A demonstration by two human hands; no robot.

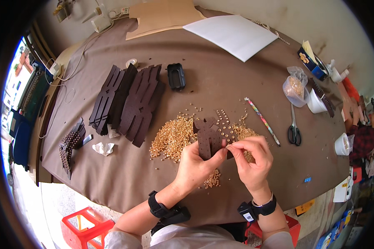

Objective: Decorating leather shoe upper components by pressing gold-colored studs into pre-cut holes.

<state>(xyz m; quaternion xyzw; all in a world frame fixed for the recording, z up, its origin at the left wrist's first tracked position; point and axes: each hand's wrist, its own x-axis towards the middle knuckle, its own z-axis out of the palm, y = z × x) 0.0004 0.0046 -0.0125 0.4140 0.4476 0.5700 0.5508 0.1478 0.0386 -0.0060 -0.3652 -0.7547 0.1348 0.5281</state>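
My left hand (194,166) is closed on a dark brown slotted piece (208,141) dotted with small holes, its thumb along the lower edge. At that piece's right edge, the thumb and fingertips of my right hand (254,161) are pinched together. Whatever sits between those fingertips is too small to make out. Loose gold studs lie around the hands: a large heap (172,139) to the left, a smaller heap (244,132) behind the right hand, and a little cluster (212,179) below. Several studs (223,122) stand spaced out just beyond the held piece.
Stacks of dark slotted pieces (141,103) lie at left, near a studded piece (69,147) and crumpled paper (103,148). A black tray (176,76) stands farther back. At right are a patterned pencil (262,120), scissors (294,130) and a tub of studs (296,89).
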